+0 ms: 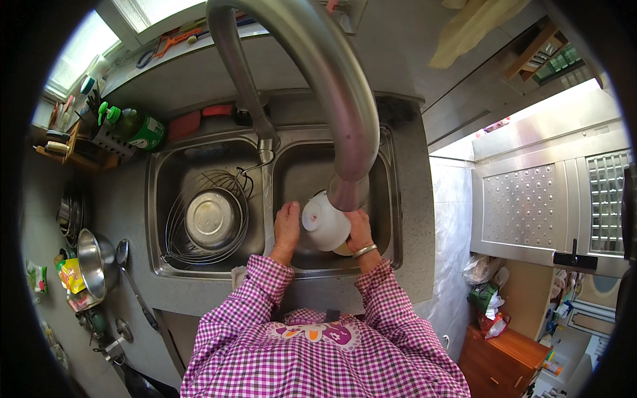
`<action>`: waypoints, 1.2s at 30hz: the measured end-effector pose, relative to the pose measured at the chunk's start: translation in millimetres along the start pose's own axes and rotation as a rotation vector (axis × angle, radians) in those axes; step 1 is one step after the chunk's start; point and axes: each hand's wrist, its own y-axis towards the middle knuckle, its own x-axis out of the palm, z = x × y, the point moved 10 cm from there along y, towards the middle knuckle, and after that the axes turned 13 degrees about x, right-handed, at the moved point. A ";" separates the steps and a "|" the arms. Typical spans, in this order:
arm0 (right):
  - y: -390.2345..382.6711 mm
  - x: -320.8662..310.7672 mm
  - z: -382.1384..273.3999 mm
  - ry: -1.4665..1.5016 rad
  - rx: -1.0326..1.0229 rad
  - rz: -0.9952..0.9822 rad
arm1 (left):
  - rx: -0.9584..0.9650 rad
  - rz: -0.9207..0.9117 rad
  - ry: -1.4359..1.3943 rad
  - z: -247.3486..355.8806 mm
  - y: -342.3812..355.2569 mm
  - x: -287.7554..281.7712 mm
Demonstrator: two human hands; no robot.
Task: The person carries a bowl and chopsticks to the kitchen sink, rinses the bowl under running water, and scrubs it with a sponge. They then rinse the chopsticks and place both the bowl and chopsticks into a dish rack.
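Both hands hold a white bowl (325, 225) over the right basin of a steel double sink (391, 199), directly below the mouth of the curved metal faucet (332, 79). The left hand (286, 225) lies on the left side of the bowl; its grip is closed against the bowl wall, with the fingers pointing away from the person. The right hand (359, 229) supports the bowl from the right and from under, its grip wrapped around the rim; the fingertips are hidden by the bowl. A metal bangle (364, 250) sits on the right wrist. To the left of the left hand, in the other basin, a steel bowl (211, 219) rests in a wire basket (174, 229). Further left on the bench (126, 199) lies a ladle (126, 259). Behind the sink, far from both hands, stands a green bottle (136, 127).
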 end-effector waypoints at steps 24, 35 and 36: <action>-15.1 71.3 -52.0 -0.981 -0.510 0.451 | 0.050 -0.163 -0.508 27.3 -25.3 31.9; -21.5 88.6 -46.2 -1.077 -0.534 0.306 | 0.151 -0.123 -0.461 42.9 -23.1 18.6; -7.5 71.0 -40.7 -0.920 -0.324 0.286 | 0.087 -0.149 -0.507 41.2 -25.0 17.8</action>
